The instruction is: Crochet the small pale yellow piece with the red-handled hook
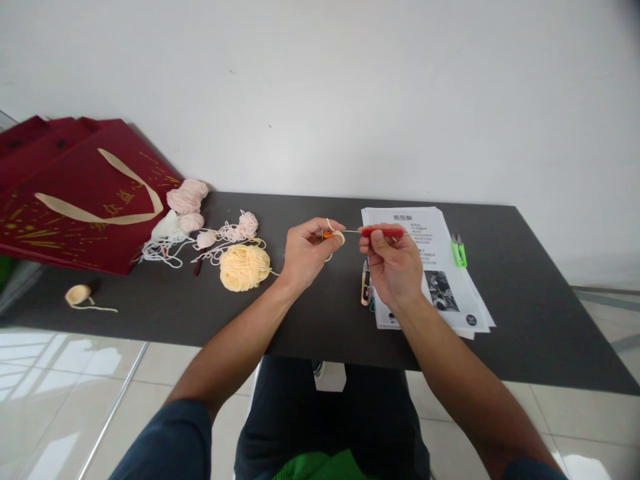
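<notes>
My right hand (395,260) grips the red handle of a crochet hook (383,232), whose thin metal shaft points left. Its tip reaches a small cream crochet piece (336,239) pinched between the fingers of my left hand (309,250). A little orange item (328,234), perhaps a stitch marker, shows at the piece; my fingers partly cover it. Yarn loops over my left index finger. To the left of that hand lies a pale yellow yarn ball (244,267), with a strand running toward my left wrist.
Printed sheets (435,230) lie under my right hand, with green thread snips (458,252) on them and another pair of snips (366,283) at their left edge. Pink yarn (187,197), a small cream crochet piece (79,294) and dark red gift bags (85,193) occupy the left.
</notes>
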Motion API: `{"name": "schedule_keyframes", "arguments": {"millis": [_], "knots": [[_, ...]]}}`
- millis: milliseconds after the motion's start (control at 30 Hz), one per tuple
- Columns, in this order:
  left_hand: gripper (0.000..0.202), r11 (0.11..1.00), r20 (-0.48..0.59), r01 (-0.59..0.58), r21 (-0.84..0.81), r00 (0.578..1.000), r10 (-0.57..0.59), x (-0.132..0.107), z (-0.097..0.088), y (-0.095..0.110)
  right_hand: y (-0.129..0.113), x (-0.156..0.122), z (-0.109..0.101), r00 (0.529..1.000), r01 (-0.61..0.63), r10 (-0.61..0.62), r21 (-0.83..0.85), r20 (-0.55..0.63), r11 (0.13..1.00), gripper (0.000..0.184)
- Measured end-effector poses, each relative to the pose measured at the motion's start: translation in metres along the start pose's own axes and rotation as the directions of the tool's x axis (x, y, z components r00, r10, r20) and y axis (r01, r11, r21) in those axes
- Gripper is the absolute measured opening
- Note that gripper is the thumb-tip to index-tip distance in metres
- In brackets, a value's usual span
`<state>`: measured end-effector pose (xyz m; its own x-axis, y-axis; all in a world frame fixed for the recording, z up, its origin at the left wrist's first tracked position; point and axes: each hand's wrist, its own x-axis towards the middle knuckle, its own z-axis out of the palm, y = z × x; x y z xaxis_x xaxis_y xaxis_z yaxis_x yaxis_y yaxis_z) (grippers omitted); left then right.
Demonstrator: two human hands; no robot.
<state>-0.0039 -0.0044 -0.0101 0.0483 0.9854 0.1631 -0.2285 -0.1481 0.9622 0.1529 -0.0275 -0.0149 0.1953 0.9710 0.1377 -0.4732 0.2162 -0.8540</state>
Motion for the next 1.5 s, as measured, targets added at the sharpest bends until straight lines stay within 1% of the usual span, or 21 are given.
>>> {"name": "schedule_keyframes", "arguments": {"millis": [100,167,267,367,433,533,600,767,867,967,1033,1067,1100,1133,1200,1233,1267,1300,1333,1433,1500], "knots": [[0.016,0.999,-0.011,0.007,0.054,1.000,-0.006,-0.001,0.001,0.002,0.005,-0.001,0.000,1.000,-0.009,0.009,-0.015,0.002,1.000,0.013],[0.013,0.996,-0.018,-0.019,0.084,1.000,0.020,0.000,0.001,0.002,0.006,-0.001,-0.001,1.000,-0.007,0.007,-0.031,0.008,0.999,0.012],[0.011,0.987,-0.016,-0.119,0.106,0.993,0.121,0.001,0.000,0.002,0.006,-0.002,0.000,1.000,-0.017,0.018,-0.046,0.018,0.999,0.013],[0.010,0.977,-0.004,-0.190,0.097,0.982,0.191,0.002,-0.002,0.000,0.002,-0.003,0.005,0.998,-0.055,0.055,-0.017,-0.022,0.998,0.018],[0.012,0.982,0.003,-0.166,0.090,0.986,0.166,0.002,-0.003,0.000,-0.001,-0.004,0.010,0.994,-0.092,0.093,0.019,-0.062,0.996,0.021],[0.027,0.993,-0.002,-0.104,0.061,0.995,0.104,0.001,-0.003,0.000,-0.004,-0.006,0.015,0.988,-0.119,0.124,0.059,-0.096,0.991,0.023],[0.036,0.995,-0.009,-0.096,0.030,0.995,0.096,0.001,-0.002,0.000,-0.004,-0.008,0.017,0.987,-0.117,0.124,0.071,-0.102,0.991,0.024],[0.040,0.996,-0.026,-0.079,-0.038,0.997,0.078,0.001,0.001,-0.004,0.000,-0.010,0.019,0.991,-0.088,0.094,0.077,-0.090,0.993,0.022],[0.039,0.992,-0.040,-0.086,-0.092,0.996,0.083,0.001,0.001,-0.005,0.002,-0.011,0.020,0.995,-0.015,0.017,0.021,-0.096,1.000,0.019],[0.039,0.986,-0.056,-0.063,-0.154,0.997,0.055,0.001,0.002,-0.005,0.002,-0.017,0.021,0.989,0.089,-0.102,-0.119,-0.109,0.989,0.015],[0.039,0.976,-0.071,-0.016,-0.215,0.997,0.001,0.001,0.004,-0.003,0.002,-0.023,0.021,0.976,0.166,-0.198,-0.277,-0.092,0.947,0.017],[0.039,0.967,-0.075,0.010,-0.256,0.997,-0.030,0.001,0.005,-0.001,0.002,-0.027,0.020,0.965,0.215,-0.254,-0.367,-0.063,0.905,0.019],[0.040,0.953,-0.076,0.034,-0.302,0.995,-0.059,0.001,0.006,0.000,0.002,-0.029,0.019,0.952,0.271,-0.306,-0.467,0.001,0.842,0.020],[0.040,0.936,-0.072,0.055,-0.348,0.994,-0.085,0.002,0.006,0.002,0.003,-0.031,0.017,0.922,0.367,-0.372,-0.532,0.104,0.763,0.023],[0.040,0.899,-0.060,0.089,-0.428,0.990,-0.127,0.002,0.007,0.005,0.005,-0.033,0.014,0.832,0.544,-0.489,-0.555,0.261,0.629,0.034],[0.039,0.883,-0.049,0.109,-0.457,0.988,-0.147,0.002,0.007,0.006,0.006,-0.033,0.012,0.795,0.597,-0.522,-0.546,0.309,0.587,0.039],[0.039,0.868,-0.034,0.130,-0.479,0.986,-0.166,0.002,0.007,0.007,0.008,-0.032,0.011,0.776,0.623,-0.539,-0.532,0.327,0.574,0.042],[0.038,0.855,-0.017,0.150,-0.496,0.983,-0.182,0.002,0.007,0.008,0.010,-0.031,0.009,0.781,0.618,-0.534,-0.515,0.323,0.593,0.042],[0.038,0.843,0.000,0.167,-0.511,0.981,-0.194,0.002,0.006,0.009,0.011,-0.030,0.009,0.808,0.586,-0.507,-0.494,0.300,0.643,0.040],[0.038,0.823,0.040,0.179,-0.540,0.981,-0.188,0.003,0.005,0.010,0.014,-0.025,0.008,0.926,0.377,-0.342,-0.381,0.160,0.844,0.026],[0.037,0.821,0.052,0.173,-0.543,0.984,-0.172,0.003,0.005,0.010,0.014,-0.021,0.010,0.970,0.243,-0.230,-0.283,0.078,0.928,0.021]]}}
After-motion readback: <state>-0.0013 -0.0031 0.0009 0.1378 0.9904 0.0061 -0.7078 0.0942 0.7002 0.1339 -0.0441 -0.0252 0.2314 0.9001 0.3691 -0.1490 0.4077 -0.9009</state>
